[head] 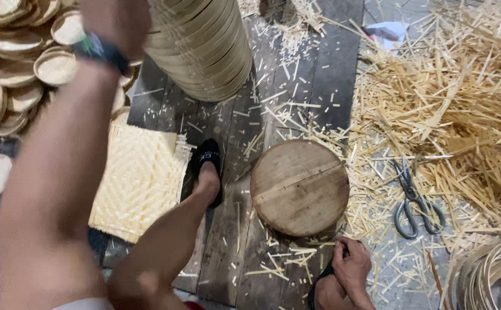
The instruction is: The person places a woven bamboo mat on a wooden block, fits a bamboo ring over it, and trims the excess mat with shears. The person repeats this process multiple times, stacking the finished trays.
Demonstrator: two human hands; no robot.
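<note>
Dark floorboards [325,69] — one round block [300,188], one scissors [414,202]; left hand [118,23] grip unclear, right hand [351,267] seemingly clutching footwear.

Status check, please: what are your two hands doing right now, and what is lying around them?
Left hand up on stacked woven trays. Right hand low by own foot, closed. Round wooden block, scissors, bamboo offcuts nearby.

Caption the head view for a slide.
Left hand on stacked woven trays; right hand beside a round wooden block.

A basket-weaving workshop: bamboo offcuts [457,103], stacked woven trays [21,63], scissors [414,204].
</note>
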